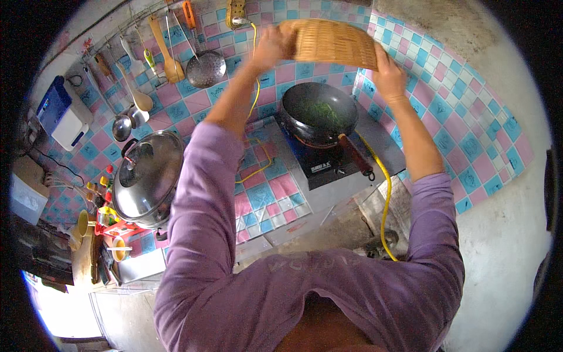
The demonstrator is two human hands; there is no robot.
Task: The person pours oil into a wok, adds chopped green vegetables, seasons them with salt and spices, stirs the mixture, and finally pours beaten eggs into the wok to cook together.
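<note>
Both of my hands grip a woven bamboo basket [335, 43], raised over the far side of the cooktop and tilted so its outer weave faces me. My left hand [272, 49], a little blurred, clasps its left end. On the right rim is my right hand [390, 75]. The basket's inside is hidden from me. Below it a black wok [303, 127] with a dark wooden handle [355, 154] sits on a black induction cooker [323, 169]. Chopped green vegetables [323, 113] lie in the bottom of the wok, and a light haze hangs there.
Left of my arm stands a large lidded steel pot [147, 180]. A skimmer [206, 69], a wooden spatula [172, 66] and ladles [122, 127] hang on the tiled wall. A yellow hose [387, 198] runs off the counter's front edge. A power strip [235, 14] is mounted above.
</note>
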